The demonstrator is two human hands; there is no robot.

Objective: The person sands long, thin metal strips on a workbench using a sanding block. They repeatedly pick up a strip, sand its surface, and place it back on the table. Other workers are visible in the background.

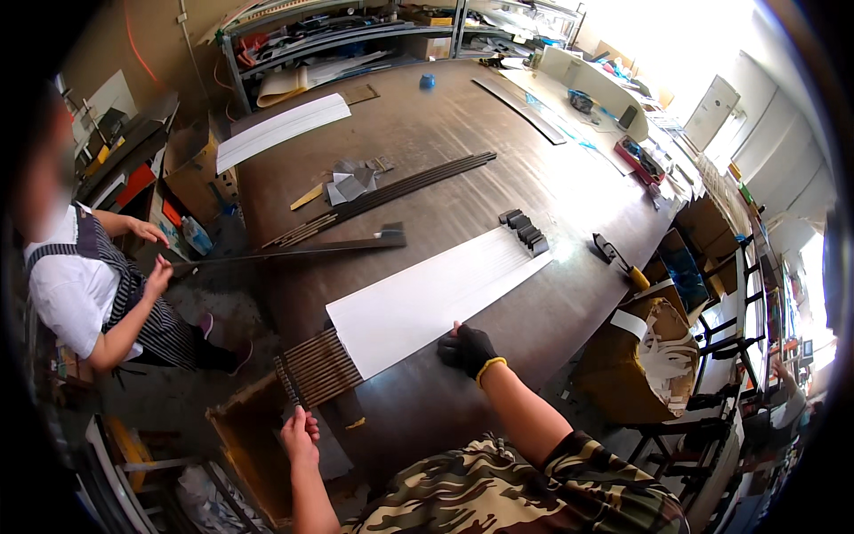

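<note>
My bare left hand (300, 433) is closed on the lower end of a dark, narrow strip (287, 378). This strip stretches across the ends of several thin brown rods (325, 369), which stick out from under a long white panel (436, 298). In a black glove, my right hand (467, 351) rests with curled fingers beside the panel's near edge. What its fingers hold, if anything, is hidden. A row of black, folded-looking pieces (525, 231) sits at the panel's far right end.
At left, a co-worker in a striped apron (124, 276) holds a long dark strip (294, 252). Dark rods (400, 191) and grey scraps (350, 182) lie on the brown table (427, 125). A yellow-handled tool (620, 260) lies near the right edge, by a cardboard box (636, 374).
</note>
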